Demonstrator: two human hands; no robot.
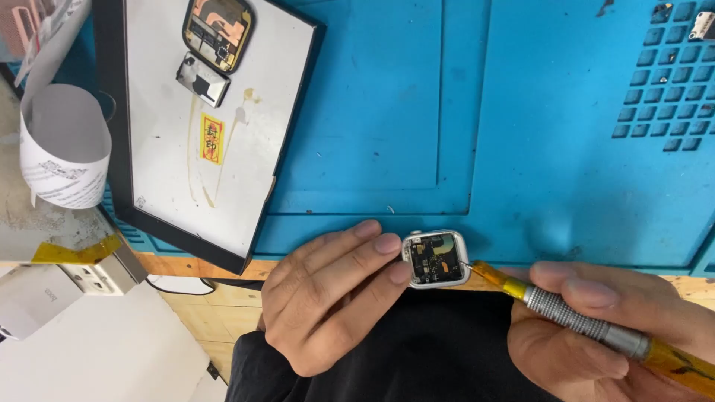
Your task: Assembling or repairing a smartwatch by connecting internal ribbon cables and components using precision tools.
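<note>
While I am bracing the opened watch case at the near edge of the tabletop, my left hand is pinching it from the left side, fingertips touching its rim, so that its open face is pointing up at me. I judge I am holding it this way to keep the small body from sliding under the tool. My left grip is narrow, closing on the case only at its edge and leaving the inner parts uncovered.

My right hand is wrapping around a screwdriver, with a knurled metal barrel and yellow ends, held low and nearly flat. Its fine tip is reaching in from the right and meeting the case at its right rim; whether it is seated on a screw I cannot tell. So the case is lying between my two hands, touching the left fingers and just beyond the right hand, at the tool's tip.

Farther off on the blue mat, a white tray with a black border is carrying the removed screen and a small metal part, presumably parked well apart from the work. A paper roll is standing at the left, and a white power strip is lying below it.
</note>
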